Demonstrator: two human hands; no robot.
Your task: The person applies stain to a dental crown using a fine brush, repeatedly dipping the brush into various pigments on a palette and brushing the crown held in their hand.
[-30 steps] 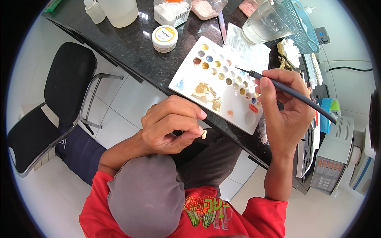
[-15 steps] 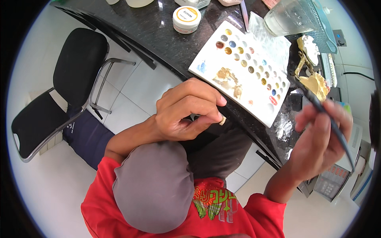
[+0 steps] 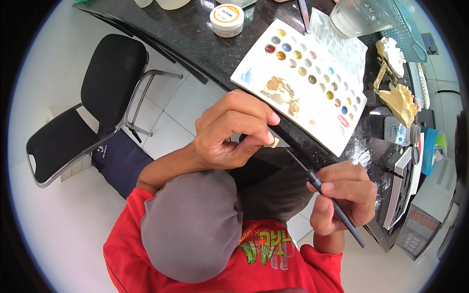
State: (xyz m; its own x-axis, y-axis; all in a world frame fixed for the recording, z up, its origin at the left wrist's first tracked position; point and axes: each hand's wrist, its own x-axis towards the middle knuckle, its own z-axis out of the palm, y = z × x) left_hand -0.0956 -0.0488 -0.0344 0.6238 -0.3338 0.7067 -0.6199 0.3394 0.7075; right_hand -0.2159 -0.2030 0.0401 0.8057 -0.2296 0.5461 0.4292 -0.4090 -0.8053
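Observation:
In front of me, my left hand (image 3: 227, 133) pinches a small cream-coloured, tooth-like piece (image 3: 275, 142) between thumb and fingertip; most of it is hidden by the fingers. My right hand (image 3: 344, 193) grips a slim black-handled brush (image 3: 349, 224) like a pen. Its thin tip points up and left, close to the cream piece but apart from it. Beyond both hands, on the dark countertop (image 3: 195, 36), lies a white palette (image 3: 322, 132) with rows of coloured wells and brown paint smears on its flat part.
A white jar (image 3: 227, 22) stands behind the palette, a clear cup (image 3: 359, 18) at far right. Plaster dental models (image 3: 399, 103) and a small bottle (image 3: 394, 131) lie right of the palette. A grey device (image 3: 426, 205) sits at right; a black chair (image 3: 112, 73) stands left.
My right hand has come left and down with the brush, from beside the plaster models to near the cream piece. My left hand keeps its pinch, and the view has shifted slightly.

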